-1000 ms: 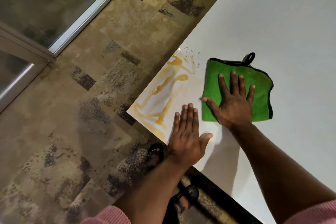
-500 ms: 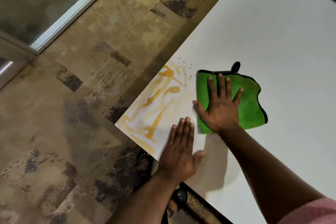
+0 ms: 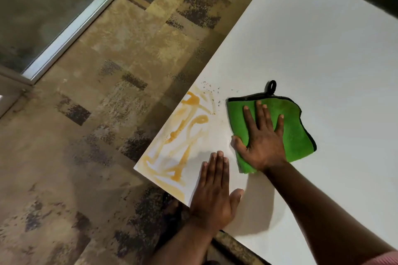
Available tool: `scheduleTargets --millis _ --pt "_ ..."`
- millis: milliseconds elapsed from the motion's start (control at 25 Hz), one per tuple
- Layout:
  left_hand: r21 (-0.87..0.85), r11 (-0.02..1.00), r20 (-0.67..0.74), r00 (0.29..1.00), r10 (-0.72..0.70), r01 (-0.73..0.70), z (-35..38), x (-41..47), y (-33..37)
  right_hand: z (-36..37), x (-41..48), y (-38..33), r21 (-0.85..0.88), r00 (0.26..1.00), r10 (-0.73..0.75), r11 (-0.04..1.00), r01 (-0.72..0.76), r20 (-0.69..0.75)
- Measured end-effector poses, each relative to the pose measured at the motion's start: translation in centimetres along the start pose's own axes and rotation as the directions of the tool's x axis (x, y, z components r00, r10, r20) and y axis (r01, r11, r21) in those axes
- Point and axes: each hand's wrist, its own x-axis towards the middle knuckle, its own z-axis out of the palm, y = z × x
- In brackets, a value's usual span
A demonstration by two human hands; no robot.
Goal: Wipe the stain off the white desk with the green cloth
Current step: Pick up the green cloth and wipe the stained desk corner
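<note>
Both hands stay flat; right hand (image 3: 263, 143), fingers spread, slid green cloth (image 3: 297, 129) toward stain (image 3: 183, 135).

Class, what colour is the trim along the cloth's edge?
Black, running round the green cloth to its hanging loop; head view.

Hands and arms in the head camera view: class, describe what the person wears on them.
The left hand and right hand are bare, with no gloves, rings or watch visible. Both forearms are uncovered; a pink ribbed sleeve shows only at the right arm's bottom edge.
</note>
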Motion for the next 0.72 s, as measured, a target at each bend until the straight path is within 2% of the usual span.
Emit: scheduleTargets --millis 80,280,400,520,720 --pt "0.022 1.000 0.019 1.000 -0.002 0.001 0.0 0.1 0.0 -0.3 2.1 -1.1 0.051 0.997 0.071 0.996 -0.071 -0.010" --pt "0.008 1.000 0.033 0.999 0.005 -0.006 0.0 0.1 0.0 -0.9 6.1 -5.1 0.106 0.995 0.103 0.989 -0.102 -0.004" --pt "0.014 1.000 0.075 0.997 0.012 -0.013 -0.3 0.1 0.1 -0.8 5.0 -8.1 0.103 0.996 -0.089 0.991 0.089 -0.006" --pt "0.084 0.996 0.079 0.997 0.010 -0.017 -0.6 0.1 0.2 -0.8 3.8 -7.3 0.109 0.970 -0.241 0.965 0.238 0.015" --pt "-0.086 0.996 0.006 1.000 -0.001 0.002 0.0 -0.1 -0.1 -1.1 10.2 -7.1 0.094 0.997 -0.079 0.992 0.081 -0.024"
